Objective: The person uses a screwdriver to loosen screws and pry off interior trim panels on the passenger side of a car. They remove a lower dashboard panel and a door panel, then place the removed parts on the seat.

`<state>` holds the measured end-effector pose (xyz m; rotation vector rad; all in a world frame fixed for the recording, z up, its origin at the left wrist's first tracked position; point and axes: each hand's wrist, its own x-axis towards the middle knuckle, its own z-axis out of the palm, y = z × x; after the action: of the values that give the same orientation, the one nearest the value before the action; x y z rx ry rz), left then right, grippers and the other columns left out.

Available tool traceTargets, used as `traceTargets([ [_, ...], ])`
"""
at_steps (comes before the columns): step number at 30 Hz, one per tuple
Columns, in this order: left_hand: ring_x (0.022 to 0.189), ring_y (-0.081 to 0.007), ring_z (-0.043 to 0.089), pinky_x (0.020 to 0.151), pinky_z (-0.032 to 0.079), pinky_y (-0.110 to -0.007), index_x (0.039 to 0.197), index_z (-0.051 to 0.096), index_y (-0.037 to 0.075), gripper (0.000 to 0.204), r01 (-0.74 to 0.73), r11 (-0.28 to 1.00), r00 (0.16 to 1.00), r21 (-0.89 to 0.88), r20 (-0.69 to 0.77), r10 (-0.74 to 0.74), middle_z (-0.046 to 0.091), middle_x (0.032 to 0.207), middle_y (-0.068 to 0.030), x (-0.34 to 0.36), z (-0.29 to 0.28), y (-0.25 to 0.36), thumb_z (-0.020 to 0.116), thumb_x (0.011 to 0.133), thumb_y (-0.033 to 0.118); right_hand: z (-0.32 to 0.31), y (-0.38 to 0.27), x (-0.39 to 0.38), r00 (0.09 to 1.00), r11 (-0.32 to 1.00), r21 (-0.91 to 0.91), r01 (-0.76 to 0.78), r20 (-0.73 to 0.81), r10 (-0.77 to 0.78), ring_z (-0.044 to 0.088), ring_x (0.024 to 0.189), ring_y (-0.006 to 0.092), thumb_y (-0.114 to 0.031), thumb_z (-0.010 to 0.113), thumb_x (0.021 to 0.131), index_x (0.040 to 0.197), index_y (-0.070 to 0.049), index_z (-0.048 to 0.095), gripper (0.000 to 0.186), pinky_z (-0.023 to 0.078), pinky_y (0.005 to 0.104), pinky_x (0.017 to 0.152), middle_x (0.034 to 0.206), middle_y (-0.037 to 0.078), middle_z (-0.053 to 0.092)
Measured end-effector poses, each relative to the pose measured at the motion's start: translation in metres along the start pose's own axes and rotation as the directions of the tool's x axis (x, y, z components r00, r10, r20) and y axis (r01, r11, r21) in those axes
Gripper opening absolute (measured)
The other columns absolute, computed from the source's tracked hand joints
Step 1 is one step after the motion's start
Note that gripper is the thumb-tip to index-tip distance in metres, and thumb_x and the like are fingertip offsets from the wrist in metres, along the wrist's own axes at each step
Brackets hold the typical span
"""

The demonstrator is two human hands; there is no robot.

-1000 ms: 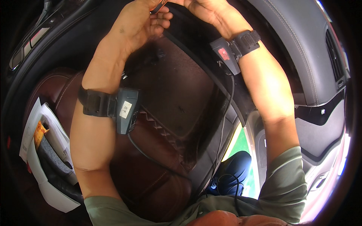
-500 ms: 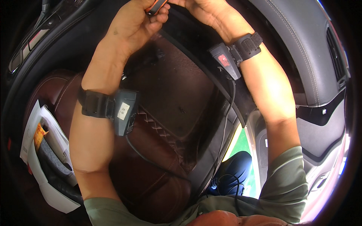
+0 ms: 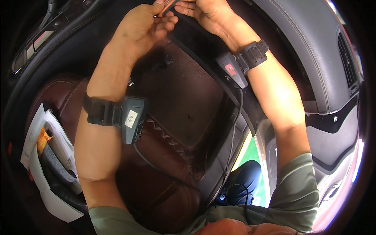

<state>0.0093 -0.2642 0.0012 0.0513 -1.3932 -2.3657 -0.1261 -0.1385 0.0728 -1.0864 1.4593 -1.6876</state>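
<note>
At the top edge, my left hand [image 3: 143, 27] is closed around a slim orange-and-black object [image 3: 167, 8]. Its upper end runs out of the picture, so I cannot tell its kind. Just right of it is my right hand [image 3: 211, 15], its fingers curled and pressed together beside the object. The tips are partly cut off, and whatever they pinch is hidden. Each forearm wears a black strap with a dark device box, the left box [image 3: 133, 120] and the right box [image 3: 233, 70], with cables trailing down.
I lean into a car interior over a dark floor mat [image 3: 188, 90] and a maroon leather seat [image 3: 156, 196]. Papers and a grey case [image 3: 58, 164] lie at the left. The dashboard [image 3: 313, 51] curves along the right, above an open door [image 3: 333, 149].
Both hands have shifted slightly down in the picture. The orange-and-black object has turned in my left hand and shows a narrower orange edge.
</note>
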Motion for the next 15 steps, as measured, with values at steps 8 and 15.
traceTargets([
  [8,0.069,-0.0094,0.064,0.057,0.047,-0.023,0.115,0.066,0.0,0.028,-0.371,0.647,0.753,0.666,-0.193,0.63,0.068,0.083,-0.0039,0.0,0.019,-0.02,0.061,0.105,0.026,0.02,-0.004,0.005,0.986,0.993,-0.1,-0.07,-0.16,0.054,0.064,0.087,0.0171,-0.037,0.07,0.1,0.093,-0.007,0.071,0.03,0.054,0.0337,0.085,0.096,0.005,0.069],
  [15,0.075,-0.0138,0.065,0.061,0.048,-0.026,0.117,0.065,-0.003,0.033,-0.208,0.954,0.96,0.214,-0.14,0.241,0.069,0.095,-0.0085,0.003,0.011,-0.013,0.06,0.104,0.027,0.022,0.0,0.003,0.979,0.994,-0.102,-0.034,-0.202,0.013,0.066,0.075,0.02,-0.027,0.064,0.104,0.087,-0.001,0.07,0.031,0.055,0.0331,0.08,0.084,0.009,0.071],
])
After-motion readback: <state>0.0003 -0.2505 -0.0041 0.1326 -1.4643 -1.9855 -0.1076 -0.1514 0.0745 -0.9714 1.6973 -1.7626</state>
